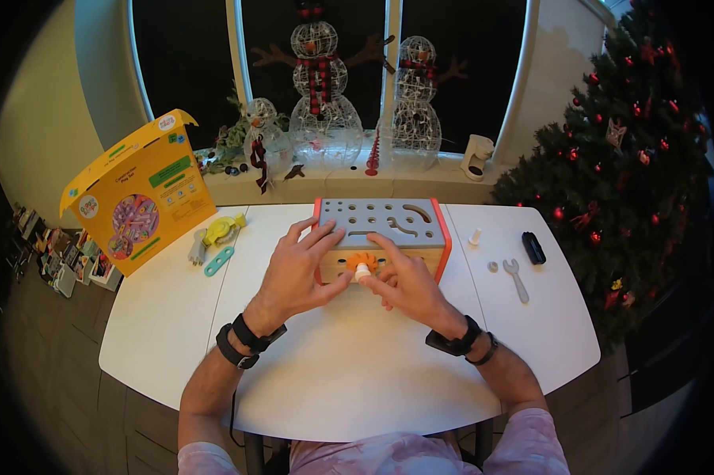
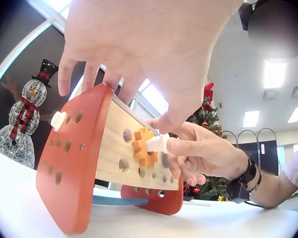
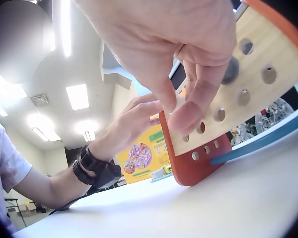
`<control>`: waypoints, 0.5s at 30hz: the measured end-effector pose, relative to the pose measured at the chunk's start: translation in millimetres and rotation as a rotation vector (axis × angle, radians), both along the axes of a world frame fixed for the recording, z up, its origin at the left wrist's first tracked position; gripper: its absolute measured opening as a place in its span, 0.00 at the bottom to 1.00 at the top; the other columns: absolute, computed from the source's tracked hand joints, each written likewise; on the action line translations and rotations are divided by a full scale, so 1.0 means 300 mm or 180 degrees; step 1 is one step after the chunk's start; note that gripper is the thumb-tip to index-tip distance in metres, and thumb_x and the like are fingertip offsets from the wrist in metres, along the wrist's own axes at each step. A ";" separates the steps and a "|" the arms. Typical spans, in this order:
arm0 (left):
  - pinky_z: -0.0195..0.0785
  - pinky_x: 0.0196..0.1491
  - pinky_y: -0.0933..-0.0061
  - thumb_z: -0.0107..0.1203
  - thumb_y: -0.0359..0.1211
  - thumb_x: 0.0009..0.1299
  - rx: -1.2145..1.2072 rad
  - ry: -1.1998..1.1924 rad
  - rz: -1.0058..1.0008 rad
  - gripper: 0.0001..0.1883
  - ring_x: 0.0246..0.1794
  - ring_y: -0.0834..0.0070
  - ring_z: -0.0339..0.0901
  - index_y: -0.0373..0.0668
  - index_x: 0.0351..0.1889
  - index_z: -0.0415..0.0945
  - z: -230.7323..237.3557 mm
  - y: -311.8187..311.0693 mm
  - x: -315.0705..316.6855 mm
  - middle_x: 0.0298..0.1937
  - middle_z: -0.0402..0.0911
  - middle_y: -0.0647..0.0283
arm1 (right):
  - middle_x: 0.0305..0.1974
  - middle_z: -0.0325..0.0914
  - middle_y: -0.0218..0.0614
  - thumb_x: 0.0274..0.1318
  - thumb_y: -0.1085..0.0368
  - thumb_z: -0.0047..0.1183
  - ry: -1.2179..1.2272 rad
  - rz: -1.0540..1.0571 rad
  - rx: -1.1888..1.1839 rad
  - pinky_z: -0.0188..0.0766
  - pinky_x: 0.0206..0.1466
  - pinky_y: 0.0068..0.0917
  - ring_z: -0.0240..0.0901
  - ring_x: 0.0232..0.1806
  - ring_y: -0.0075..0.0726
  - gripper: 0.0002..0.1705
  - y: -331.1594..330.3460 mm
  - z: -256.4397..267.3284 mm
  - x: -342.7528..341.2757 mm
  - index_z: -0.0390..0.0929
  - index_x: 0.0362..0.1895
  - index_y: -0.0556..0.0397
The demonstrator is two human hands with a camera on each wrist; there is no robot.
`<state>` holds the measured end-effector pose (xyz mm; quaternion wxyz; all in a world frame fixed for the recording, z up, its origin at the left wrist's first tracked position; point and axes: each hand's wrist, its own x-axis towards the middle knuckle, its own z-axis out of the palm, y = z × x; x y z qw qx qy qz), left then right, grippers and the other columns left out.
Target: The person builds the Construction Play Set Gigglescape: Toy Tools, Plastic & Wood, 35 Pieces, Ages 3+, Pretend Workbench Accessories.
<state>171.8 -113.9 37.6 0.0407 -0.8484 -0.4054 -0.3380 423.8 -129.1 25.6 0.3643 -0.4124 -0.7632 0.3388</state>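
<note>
An orange gear [image 1: 355, 260] [image 2: 142, 148] lies against the wooden front panel [image 2: 112, 144] of a toy bench with red ends [image 2: 72, 163]. A white screw [image 1: 362, 271] [image 2: 158, 144] sticks out from the gear's middle. My right hand [image 1: 412, 289] [image 2: 208, 148] [image 3: 174, 39] holds the screw at its head with the thumb, lower fingers curled beside it, index finger reaching up to the grey top [image 1: 384, 217]. My left hand [image 1: 293, 273] [image 2: 139, 44] is spread, fingertips on the grey top's left side, thumb close to the screw. In the right wrist view, the screw is mostly hidden.
Left of the bench stand a yellow box [image 1: 147, 198], a yellow-green toy piece [image 1: 224, 228] and a teal piece [image 1: 219, 261]. On the right are a white screw [image 1: 475, 237], a small nut [image 1: 492, 267], a grey wrench [image 1: 517, 281] and a black object [image 1: 533, 248].
</note>
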 end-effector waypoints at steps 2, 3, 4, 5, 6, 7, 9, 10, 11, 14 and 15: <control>0.69 0.76 0.48 0.73 0.46 0.67 0.0006 0.0009 0.0004 0.36 0.78 0.47 0.69 0.40 0.71 0.82 -0.001 0.000 0.000 0.75 0.81 0.52 | 0.23 0.86 0.44 0.73 0.58 0.66 0.0007 -0.0007 -0.0007 0.80 0.28 0.31 0.84 0.20 0.36 0.43 0.001 0.002 -0.004 0.60 0.83 0.56; 0.70 0.75 0.48 0.73 0.46 0.66 0.0008 0.0016 0.0012 0.36 0.78 0.47 0.69 0.40 0.71 0.82 -0.002 0.001 0.000 0.75 0.81 0.53 | 0.23 0.86 0.43 0.74 0.58 0.66 0.0010 -0.0010 -0.0016 0.79 0.28 0.31 0.83 0.19 0.34 0.42 0.001 0.003 -0.005 0.60 0.82 0.56; 0.70 0.75 0.48 0.73 0.46 0.66 0.0008 0.0016 0.0010 0.36 0.78 0.47 0.69 0.40 0.71 0.82 -0.004 0.003 0.000 0.75 0.81 0.53 | 0.23 0.86 0.43 0.74 0.58 0.66 0.0010 -0.0012 -0.0017 0.79 0.28 0.31 0.83 0.19 0.34 0.42 0.000 0.003 -0.006 0.60 0.82 0.56; 0.70 0.75 0.48 0.74 0.46 0.66 0.0018 0.0011 0.0006 0.36 0.77 0.47 0.70 0.40 0.71 0.82 -0.006 0.005 -0.002 0.75 0.81 0.53 | 0.23 0.85 0.42 0.74 0.59 0.65 0.0028 -0.0008 -0.0025 0.78 0.27 0.30 0.83 0.19 0.33 0.41 0.000 0.002 -0.007 0.60 0.82 0.56; 0.71 0.75 0.48 0.74 0.46 0.66 0.0028 0.0007 0.0004 0.36 0.77 0.47 0.70 0.41 0.71 0.82 -0.007 0.006 -0.002 0.75 0.81 0.53 | 0.22 0.85 0.41 0.75 0.59 0.65 0.0047 -0.0002 -0.0032 0.78 0.26 0.30 0.82 0.19 0.32 0.41 0.001 0.002 -0.008 0.60 0.82 0.57; 0.71 0.75 0.48 0.74 0.46 0.66 0.0027 0.0007 0.0004 0.36 0.77 0.47 0.70 0.41 0.71 0.82 -0.008 0.006 -0.002 0.75 0.81 0.53 | 0.22 0.85 0.41 0.75 0.59 0.65 0.0047 -0.0002 -0.0033 0.78 0.26 0.30 0.82 0.19 0.32 0.41 0.001 0.000 -0.009 0.60 0.82 0.57; 0.71 0.74 0.49 0.74 0.46 0.66 0.0024 0.0005 0.0010 0.36 0.77 0.47 0.70 0.41 0.71 0.82 -0.007 0.005 -0.002 0.75 0.81 0.53 | 0.22 0.84 0.40 0.75 0.60 0.65 0.0039 -0.0015 -0.0011 0.77 0.25 0.28 0.81 0.18 0.30 0.41 0.004 -0.003 -0.010 0.60 0.82 0.57; 0.71 0.74 0.49 0.74 0.46 0.66 0.0023 0.0005 0.0009 0.36 0.77 0.47 0.70 0.41 0.71 0.82 -0.008 0.005 -0.002 0.75 0.81 0.53 | 0.22 0.84 0.40 0.75 0.60 0.65 0.0039 -0.0016 -0.0012 0.77 0.25 0.28 0.81 0.18 0.30 0.41 0.006 -0.005 -0.009 0.60 0.82 0.57; 0.71 0.74 0.49 0.74 0.46 0.66 0.0027 0.0005 0.0008 0.36 0.76 0.48 0.70 0.41 0.71 0.82 -0.008 0.006 -0.002 0.75 0.81 0.53 | 0.22 0.84 0.39 0.75 0.59 0.65 0.0027 -0.0014 0.0005 0.77 0.26 0.28 0.81 0.18 0.30 0.41 0.009 -0.007 -0.008 0.61 0.82 0.57; 0.72 0.74 0.49 0.74 0.46 0.66 0.0036 -0.0001 -0.0001 0.35 0.76 0.48 0.70 0.41 0.70 0.82 -0.008 0.008 -0.001 0.75 0.81 0.53 | 0.22 0.84 0.39 0.75 0.59 0.65 0.0011 -0.0010 0.0037 0.77 0.26 0.28 0.81 0.19 0.30 0.40 0.010 -0.004 -0.006 0.61 0.82 0.57; 0.72 0.74 0.49 0.75 0.45 0.66 0.0039 -0.0008 -0.0008 0.35 0.76 0.47 0.70 0.40 0.70 0.82 -0.008 0.009 -0.001 0.75 0.81 0.53 | 0.22 0.84 0.39 0.75 0.59 0.65 0.0006 -0.0009 0.0051 0.77 0.26 0.28 0.81 0.19 0.29 0.40 0.009 -0.001 -0.007 0.61 0.82 0.58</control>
